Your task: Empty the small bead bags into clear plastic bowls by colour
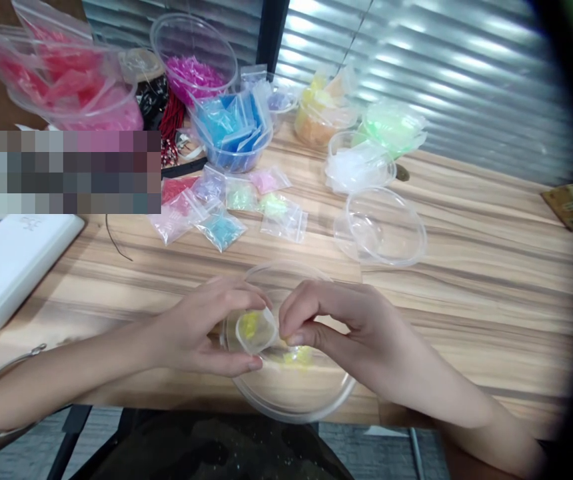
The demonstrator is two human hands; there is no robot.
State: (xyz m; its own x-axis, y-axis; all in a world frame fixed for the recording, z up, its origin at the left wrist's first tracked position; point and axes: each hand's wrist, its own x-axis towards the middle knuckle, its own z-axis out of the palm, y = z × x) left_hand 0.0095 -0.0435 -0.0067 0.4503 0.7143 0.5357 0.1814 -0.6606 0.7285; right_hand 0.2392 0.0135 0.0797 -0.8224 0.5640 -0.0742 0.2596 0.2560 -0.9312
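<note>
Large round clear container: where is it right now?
Lower centre of the head view: the container sits at the near edge of the table, beneath the left hand and right hand.

No readable words or numbers here — just one faint grey mark point(30, 223), sitting up by the far edge of the white case point(19, 270) on the left of the bench point(471, 293) — and it's too small and blurred to decipher.

glare streaks the blinds point(456, 80) — a bright, soft view, pixelated at left, dark at right.
</note>
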